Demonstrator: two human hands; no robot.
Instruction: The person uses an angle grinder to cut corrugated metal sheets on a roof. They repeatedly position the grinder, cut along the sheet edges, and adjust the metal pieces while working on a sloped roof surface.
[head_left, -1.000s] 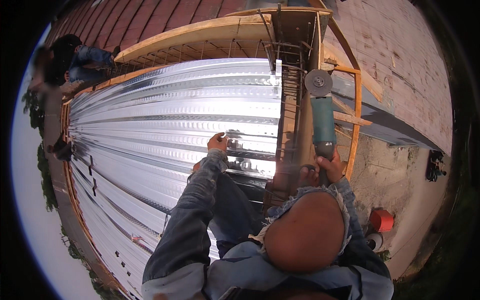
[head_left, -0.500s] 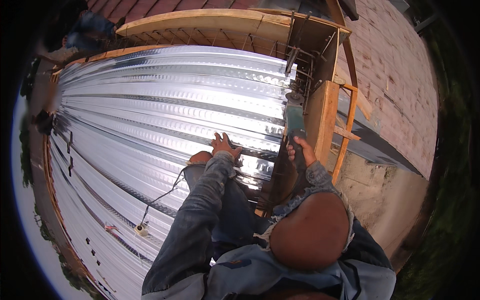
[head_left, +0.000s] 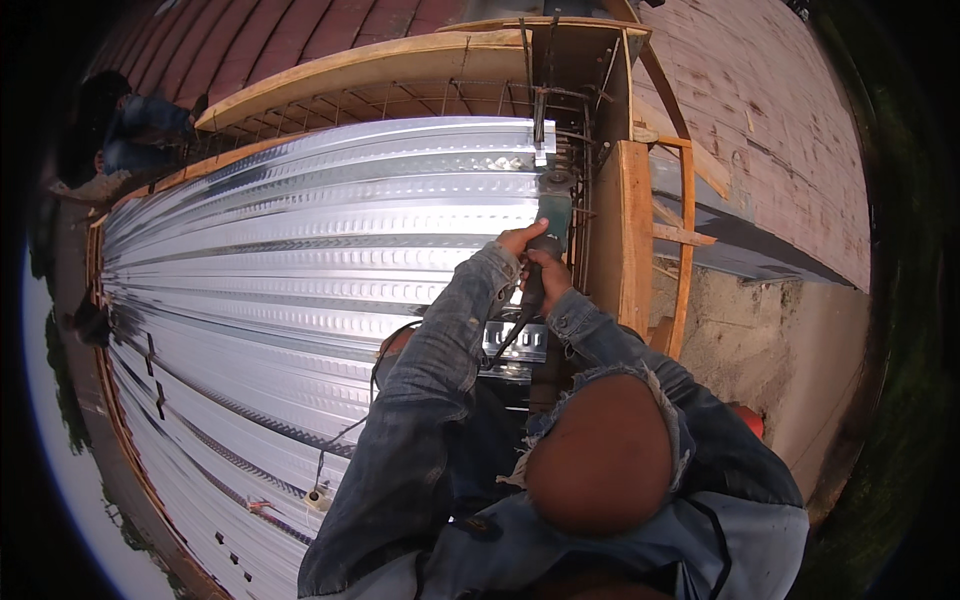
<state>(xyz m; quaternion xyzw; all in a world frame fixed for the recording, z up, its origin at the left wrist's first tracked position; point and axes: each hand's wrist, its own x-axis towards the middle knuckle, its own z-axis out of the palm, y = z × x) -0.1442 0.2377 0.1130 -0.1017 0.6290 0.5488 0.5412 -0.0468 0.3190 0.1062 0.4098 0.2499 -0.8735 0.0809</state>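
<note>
Both hands grip a green angle grinder (head_left: 555, 213) with a dark rear body. My left hand (head_left: 522, 238) wraps round its middle from the left. Closed round the rear body, my right hand (head_left: 549, 275) sits just behind it. The grinder's head and disc (head_left: 558, 181) point away from me, beside the cut right edge of the shiny corrugated metal decking (head_left: 400, 225). From the grinder's back end a dark cord (head_left: 512, 335) hangs toward my knees. Whether the disc touches the metal, I cannot tell.
Steel rebar (head_left: 571, 135) stands inside wooden formwork (head_left: 633, 230) along the right edge. A wooden frame (head_left: 688, 250) lies beyond it. A white socket (head_left: 318, 498) rests on the decking. Another person (head_left: 140, 135) crouches at the far left. Red roofing (head_left: 240, 60) lies behind.
My left hand has left the decking and taken hold of the grinder beside my right hand. The grinder has moved slightly in the view, and its cord now shows behind it.
</note>
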